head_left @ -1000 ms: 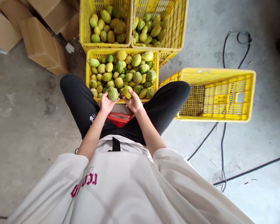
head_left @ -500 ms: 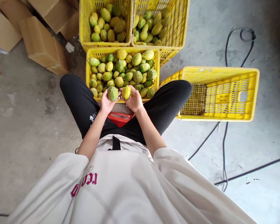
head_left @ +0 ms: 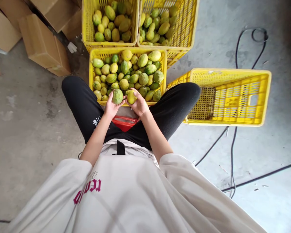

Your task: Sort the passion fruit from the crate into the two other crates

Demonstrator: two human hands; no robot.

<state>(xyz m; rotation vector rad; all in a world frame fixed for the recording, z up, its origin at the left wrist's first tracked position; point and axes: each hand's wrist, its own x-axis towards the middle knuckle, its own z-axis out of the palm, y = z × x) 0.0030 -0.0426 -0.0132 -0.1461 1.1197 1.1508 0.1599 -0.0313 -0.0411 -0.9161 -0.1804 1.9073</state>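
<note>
My left hand (head_left: 111, 106) is closed around a bumpy green citrus fruit (head_left: 117, 96). Close beside it, my right hand (head_left: 139, 105) grips a smaller yellow-green citrus fruit (head_left: 131, 97), with fingers along its right side. Both hands hover at the near rim of a yellow crate (head_left: 164, 69) that stands between my knees. Many green and yellow citrus fruits (head_left: 123, 84) fill this crate, some round and rough, others longer and smoother. Part of each held fruit's underside is hidden by my palms and fingers.
Behind stand two more yellow crates, a left one (head_left: 86, 24) and a right one (head_left: 192, 24), each holding fruit. An open yellow crate (head_left: 242, 122) lies to my right. Cardboard boxes (head_left: 42, 45) sit at the upper left. Black cables (head_left: 232, 152) cross the floor. Something red (head_left: 124, 122) shows between my legs.
The fruit in my right hand has turned slightly, its bright yellow patch now less visible. The green fruit in my left hand shows a slightly different face. Both hands stay in place.
</note>
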